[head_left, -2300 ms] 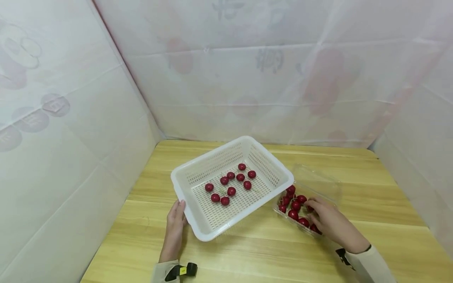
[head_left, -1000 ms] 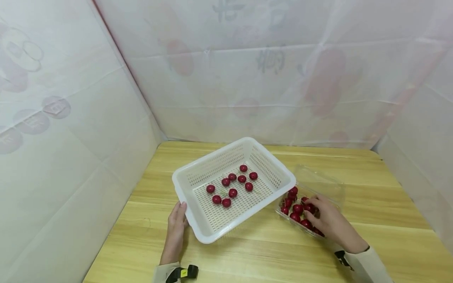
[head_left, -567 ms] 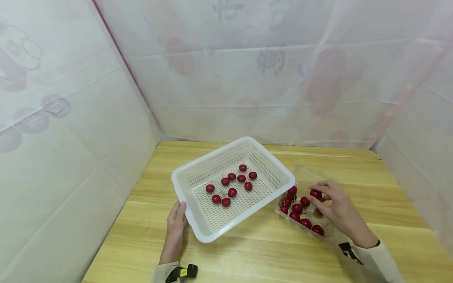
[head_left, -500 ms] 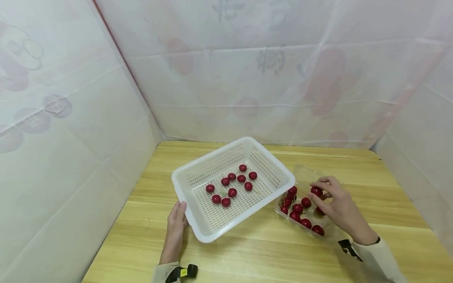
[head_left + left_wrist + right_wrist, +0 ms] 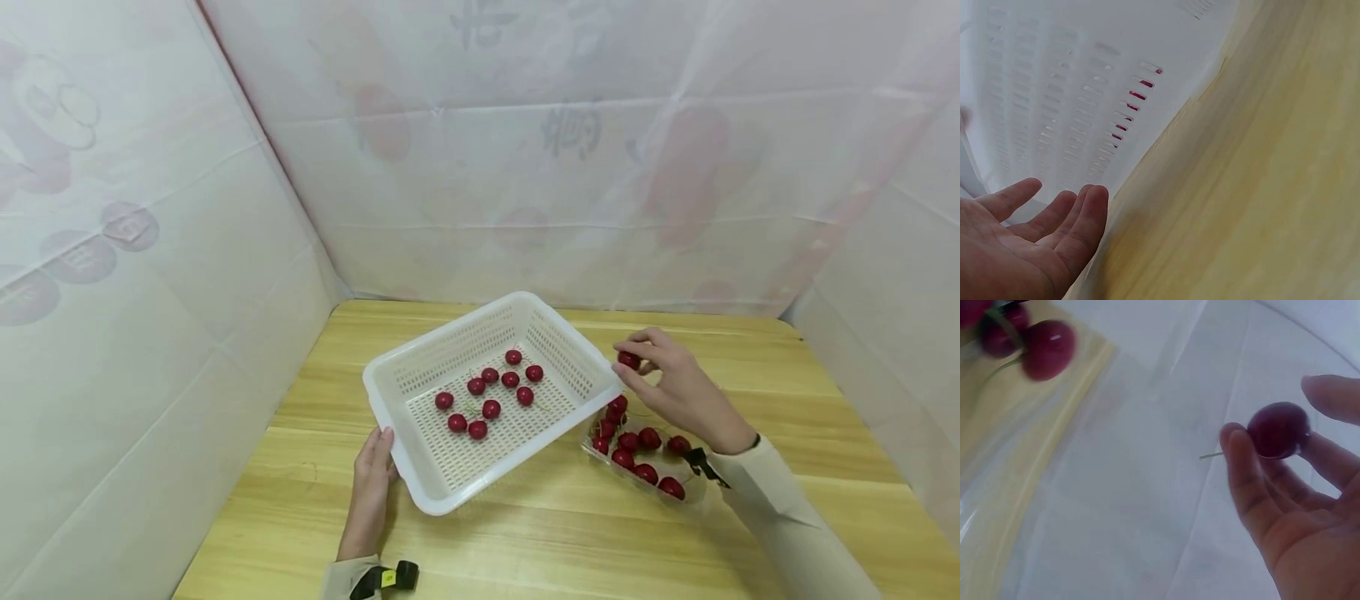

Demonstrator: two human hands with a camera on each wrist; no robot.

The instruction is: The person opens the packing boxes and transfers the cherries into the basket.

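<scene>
A white perforated plastic basket (image 5: 427,343), set at an angle, has several red cherries (image 5: 491,409) with stems scattered over its floor. At its near left corner my left hand (image 5: 370,479) holds the rim, thumb on top; in the left wrist view its fingers (image 5: 1088,215) lie by the outer wall. Over the basket's right corner, my right hand (image 5: 678,387) pinches one cherry (image 5: 1280,430) between thumb and fingers, its short green stem poking out. Below that hand, a clear plastic box (image 5: 693,492) holds several more cherries (image 5: 623,458); the forearm partly covers it.
The wooden table (image 5: 540,542) carries everything. White printed cloth walls (image 5: 480,183) close in the back and both sides. The box's clear lid is mostly hidden behind my right hand. A black strap (image 5: 375,579) sits on the left wrist.
My right hand has picked a cherry out of the clear box, lifted it and carried it left and away toward the basket's right corner. The left hand and basket have stayed put.
</scene>
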